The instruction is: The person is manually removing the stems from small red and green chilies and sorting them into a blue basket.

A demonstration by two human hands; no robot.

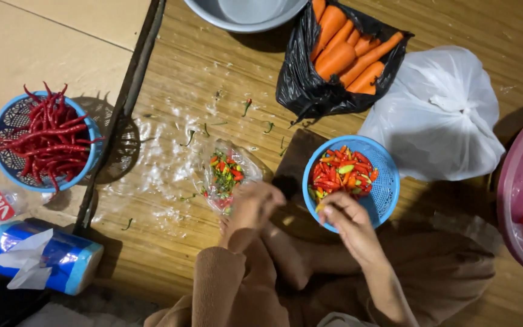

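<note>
Left hand [254,204] closed at clear plastic bag of small chillies [224,174]. Right hand [341,213] pinches something small, unclear, at round blue plastic basket [387,184]. Best: short, light pinches over basket.

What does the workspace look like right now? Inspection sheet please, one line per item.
Surface: wooden floor, littered with green chilli stems.
Job's things: clear plastic bag of small chillies; small blue basket of small red, orange and green chillies.
Clutter: blue basket of long red chillies; black bag of carrots; tied white bag; grey basin; pink tub; blue tissue pack.
Grippers: left hand at the clear bag, fingers curled; right hand at the small basket's rim; what either holds is unclear.
Cables: nothing seen.
Surroundings: tan mat to one side.
</note>
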